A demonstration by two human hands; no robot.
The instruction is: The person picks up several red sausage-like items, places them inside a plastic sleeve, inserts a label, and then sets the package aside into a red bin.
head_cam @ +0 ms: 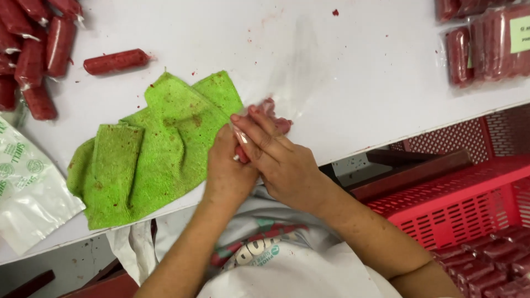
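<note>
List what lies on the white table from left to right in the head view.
Printed plastic bag → pile of wrapped red sausages → green cloth → left hand → right hand, both on a red sausage in clear film → packed sausage packs.

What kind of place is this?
Probably a small food-packing workshop: red sausage rolls piled on a white table, sealed packs, and a red crate holding more. Both hands wrap one in plastic.

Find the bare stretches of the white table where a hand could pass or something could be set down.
The white table is barest between the green cloth and the packed trays. A narrower bare strip runs above the lone red roll. The left edge is crowded by the roll pile and plastic bags.
</note>
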